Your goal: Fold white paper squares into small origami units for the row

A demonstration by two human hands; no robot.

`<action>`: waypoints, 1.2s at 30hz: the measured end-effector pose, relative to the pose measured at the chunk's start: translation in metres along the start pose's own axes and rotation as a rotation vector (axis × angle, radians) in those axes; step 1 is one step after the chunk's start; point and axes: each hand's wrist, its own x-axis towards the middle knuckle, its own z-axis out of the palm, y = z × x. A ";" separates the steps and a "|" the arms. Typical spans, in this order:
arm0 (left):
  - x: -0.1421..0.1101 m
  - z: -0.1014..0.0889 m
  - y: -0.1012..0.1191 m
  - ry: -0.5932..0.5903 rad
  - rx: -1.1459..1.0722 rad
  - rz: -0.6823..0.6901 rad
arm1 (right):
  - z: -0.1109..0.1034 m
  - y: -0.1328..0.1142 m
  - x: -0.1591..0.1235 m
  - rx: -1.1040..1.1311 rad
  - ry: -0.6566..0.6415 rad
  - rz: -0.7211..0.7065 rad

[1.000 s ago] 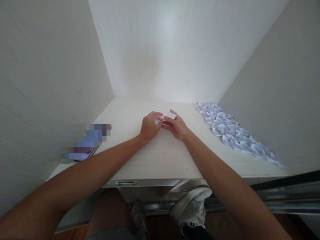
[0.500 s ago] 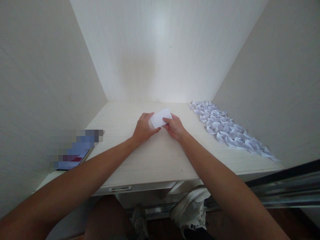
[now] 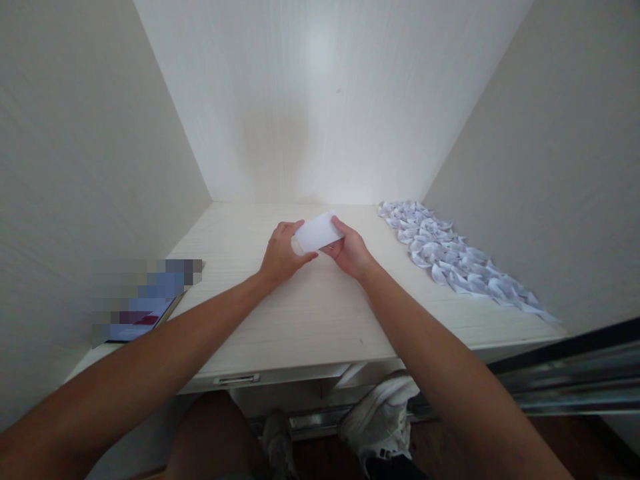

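Note:
A small white piece of paper (image 3: 319, 233), flat-faced and roughly rectangular, is tilted above the middle of the white desk surface (image 3: 305, 307). My right hand (image 3: 351, 250) grips its right end, thumb on top and fingers underneath. At the paper's left end, my left hand (image 3: 284, 252) curves around the edge, with the fingers at the upper corner and the thumb along the lower one. Whether the paper is folded in layers cannot be made out.
Long rows of crumpled or folded white paper pieces (image 3: 450, 257) lie along the desk's right side. A pixelated device-like object (image 3: 145, 313) rests against the left wall. White walls enclose three sides. A drawer handle (image 3: 237, 379) and a white shoe (image 3: 383, 413) are below the front edge.
The paper, mostly hidden by my fingers a second ago, has turned its broad face into view. My left hand has opened out to its left end, and my right thumb has moved up its right edge.

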 end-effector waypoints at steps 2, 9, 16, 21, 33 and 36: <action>0.001 -0.001 0.000 -0.001 0.004 0.013 | 0.000 -0.005 -0.001 0.035 -0.014 0.032; 0.001 -0.002 0.000 -0.027 -0.028 0.032 | -0.007 -0.008 0.001 0.008 0.012 0.072; 0.000 -0.002 0.001 -0.045 -0.090 0.017 | -0.014 -0.008 0.005 -0.032 -0.003 0.051; 0.000 -0.001 0.002 -0.035 -0.126 0.005 | -0.012 -0.011 0.002 -0.013 -0.047 0.113; -0.001 0.002 0.008 -0.057 -0.177 -0.116 | -0.008 -0.013 -0.003 -0.020 -0.108 0.071; -0.001 -0.002 0.017 -0.053 -0.323 -0.271 | -0.006 -0.018 -0.012 -0.046 -0.265 0.023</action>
